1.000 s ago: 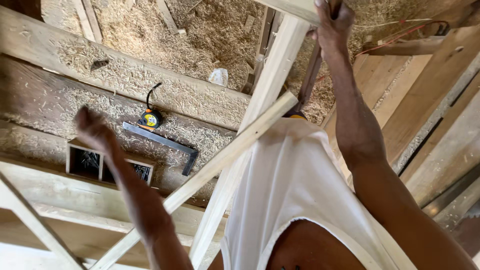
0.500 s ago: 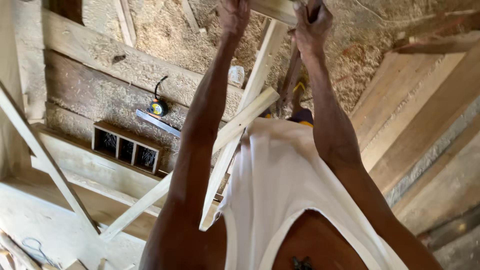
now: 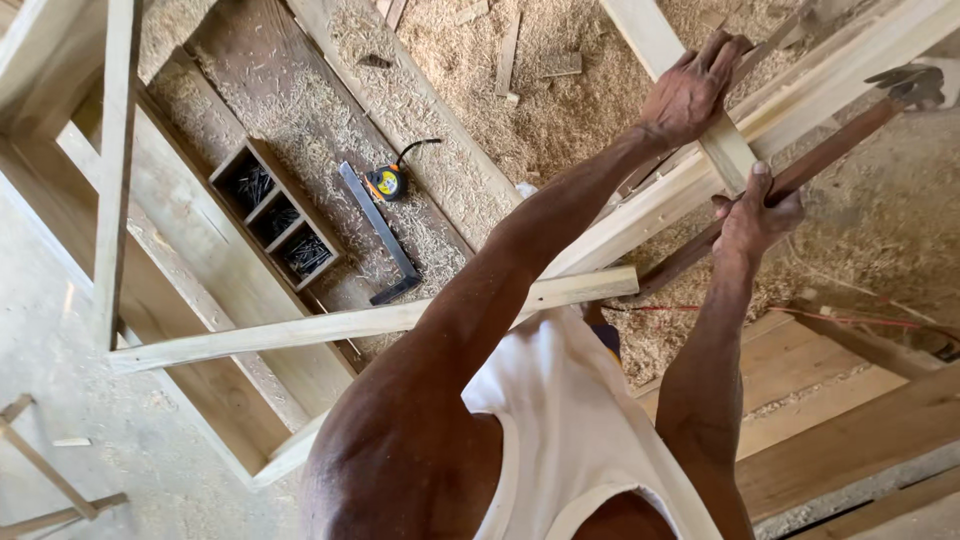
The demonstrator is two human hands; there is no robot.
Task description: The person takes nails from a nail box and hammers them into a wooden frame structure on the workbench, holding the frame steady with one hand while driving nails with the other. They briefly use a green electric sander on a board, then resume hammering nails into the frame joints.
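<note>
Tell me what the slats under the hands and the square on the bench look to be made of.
Slats: pale raw wood, unpainted, grain showing. Square: seemingly dull grey metal, flat and thin. Left hand presses a slat; right hand grips a darker brown stick, probably wood.

You have just one camera, up on your head. It looks straight down over your shoulders and arms at the workbench [image 3: 300,120] covered in sawdust. Your arms are very close to it and fill the middle. The floor [image 3: 60,440] shows far below, on the left.
</note>
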